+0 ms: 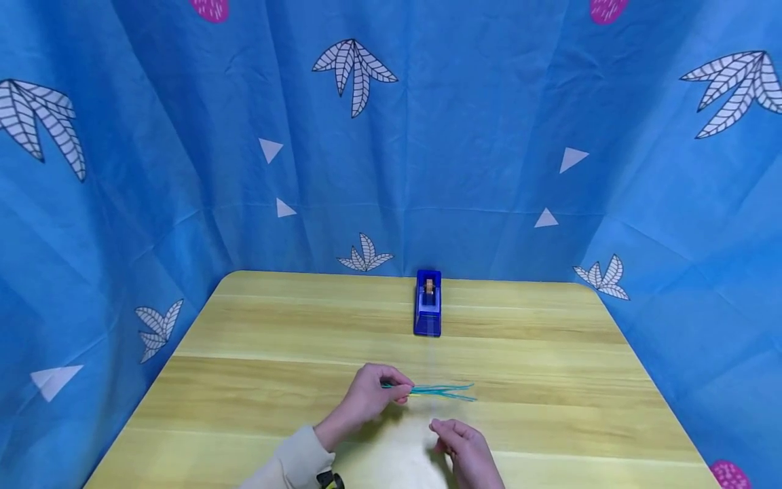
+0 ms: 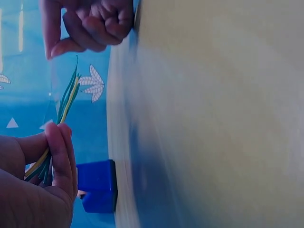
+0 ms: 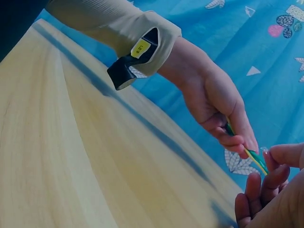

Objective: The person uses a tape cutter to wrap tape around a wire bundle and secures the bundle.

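Note:
My left hand (image 1: 371,394) pinches a bundle of thin green and yellow wire-like strands (image 1: 438,390) between thumb and fingers. Their loose ends fan out to the right, and in the left wrist view the strands (image 2: 69,100) also show inside the palm. At the lower right, my right hand (image 1: 466,449) has thumb and forefinger pressed together on the end of a clear tape strip (image 1: 430,363). This faint strip runs back past the bundle to a blue tape dispenser (image 1: 427,319) behind both hands. The other right fingers are curled in.
The dispenser stands near the back edge of a light wooden table (image 1: 275,339). A blue patterned curtain (image 1: 476,170) hangs behind and along both sides. On the left wrist sits a black strap (image 3: 137,59) with a yellow label.

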`<state>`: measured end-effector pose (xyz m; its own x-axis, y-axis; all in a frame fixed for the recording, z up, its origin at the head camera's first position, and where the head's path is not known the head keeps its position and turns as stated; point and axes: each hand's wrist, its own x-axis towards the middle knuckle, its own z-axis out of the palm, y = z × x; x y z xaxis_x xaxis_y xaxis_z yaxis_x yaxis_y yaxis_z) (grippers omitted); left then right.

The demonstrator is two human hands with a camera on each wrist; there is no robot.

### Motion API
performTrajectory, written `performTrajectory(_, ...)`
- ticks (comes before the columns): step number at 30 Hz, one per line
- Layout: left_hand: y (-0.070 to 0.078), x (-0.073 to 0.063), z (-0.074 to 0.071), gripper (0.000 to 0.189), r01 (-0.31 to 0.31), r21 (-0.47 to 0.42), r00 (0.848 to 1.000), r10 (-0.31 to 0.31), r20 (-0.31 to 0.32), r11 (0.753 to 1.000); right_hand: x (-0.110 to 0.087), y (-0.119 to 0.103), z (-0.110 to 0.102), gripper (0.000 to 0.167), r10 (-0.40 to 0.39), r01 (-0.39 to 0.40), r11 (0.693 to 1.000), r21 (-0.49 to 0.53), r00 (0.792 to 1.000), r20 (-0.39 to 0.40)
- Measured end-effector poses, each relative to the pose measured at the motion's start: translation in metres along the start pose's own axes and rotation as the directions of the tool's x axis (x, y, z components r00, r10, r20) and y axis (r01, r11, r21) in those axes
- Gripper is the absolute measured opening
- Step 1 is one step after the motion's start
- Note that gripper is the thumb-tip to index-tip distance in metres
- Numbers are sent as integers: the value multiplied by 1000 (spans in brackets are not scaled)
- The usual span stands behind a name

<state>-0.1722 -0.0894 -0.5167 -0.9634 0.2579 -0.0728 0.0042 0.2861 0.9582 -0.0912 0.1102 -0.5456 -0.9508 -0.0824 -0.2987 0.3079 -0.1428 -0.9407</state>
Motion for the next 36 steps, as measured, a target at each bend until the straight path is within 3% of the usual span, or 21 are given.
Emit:
performTrajectory(5, 2, -3, 3, 5, -6, -23, 1000, 7, 30, 1000, 3, 1, 2, 20, -7, 7, 1000, 16, 1000, -4)
performTrajectory(10, 4, -5, 3, 5, -3, 9, 999, 3, 32, 1000, 3, -1, 8, 17, -4, 4, 999, 42, 1000, -9)
performTrajectory(21, -1, -11, 10, 6, 0, 8, 997, -1, 71, 1000, 3, 1, 10, 17, -20, 20, 998, 53, 1000, -1)
performTrajectory(36, -3, -17, 20, 7, 35, -137, 994, -20, 111, 990, 1, 5, 9, 16, -19, 22, 998, 52, 999, -47)
